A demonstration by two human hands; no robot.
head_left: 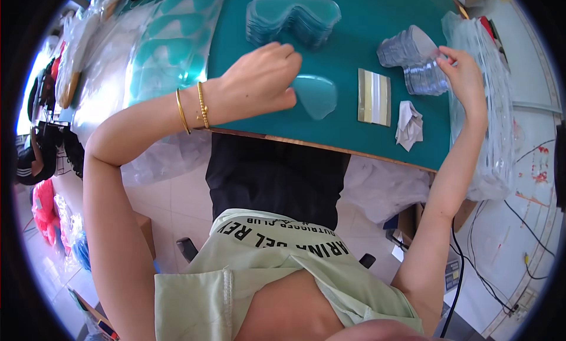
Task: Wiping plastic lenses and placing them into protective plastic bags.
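Note:
My left hand (259, 78) is closed over the left part of a clear, goggle-shaped plastic lens (318, 96). The lens's rounded right lobe shows beyond the thumb, just above the green tabletop; my curled fingers hide the rest. Over to the right, my right hand (463, 76) pinches the edge of a clear lens (420, 43) at the top of a stack of similar lenses (425, 78). Thumb and forefinger meet at that edge. Farther back stands another neat stack of goggle-shaped lenses (292, 22), bluish and thicker.
A small flat rectangular piece with pale stripes (374, 97) and a crumpled white paper (409, 126) lie right of centre. Plastic sheeting with cut-outs (171, 52) covers the table's left side. Clear plastic bags (480, 105) line its right edge. Cables (471, 264) hang at the lower right.

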